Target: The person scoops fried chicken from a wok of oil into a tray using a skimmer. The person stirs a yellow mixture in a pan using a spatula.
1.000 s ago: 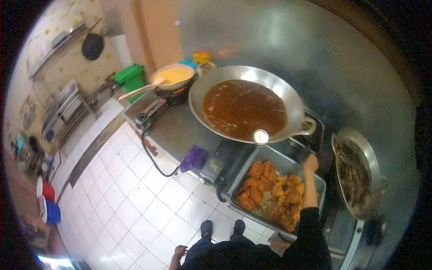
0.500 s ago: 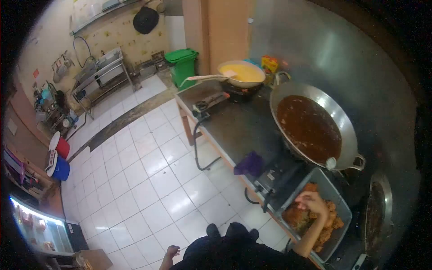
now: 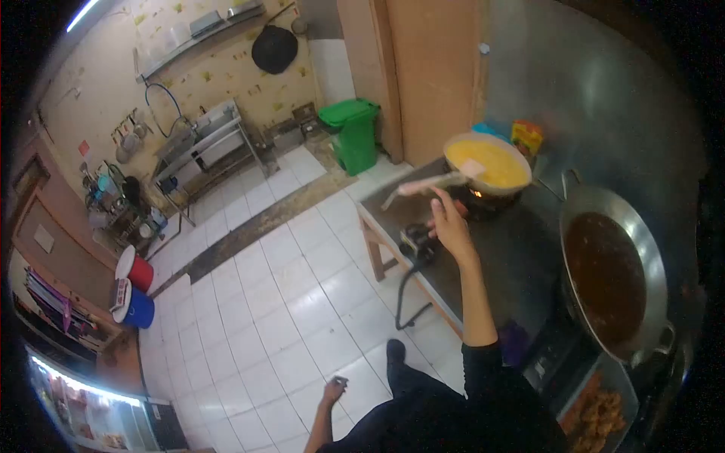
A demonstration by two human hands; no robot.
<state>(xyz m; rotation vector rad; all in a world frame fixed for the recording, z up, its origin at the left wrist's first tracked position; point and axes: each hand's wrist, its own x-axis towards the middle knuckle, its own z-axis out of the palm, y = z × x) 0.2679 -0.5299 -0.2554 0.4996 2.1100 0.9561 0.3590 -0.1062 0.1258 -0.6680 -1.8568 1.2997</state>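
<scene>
We log our hands apart. Right hand, fingers extended, at the handle of the pan near the counter's far end; contact, we cannot tell. Left hand hangs over floor, grip unclear.

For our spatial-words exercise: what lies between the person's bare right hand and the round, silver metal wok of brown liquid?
In the head view, only a bare stretch of dark, flat countertop shows between the right hand and the silver wok.
</scene>
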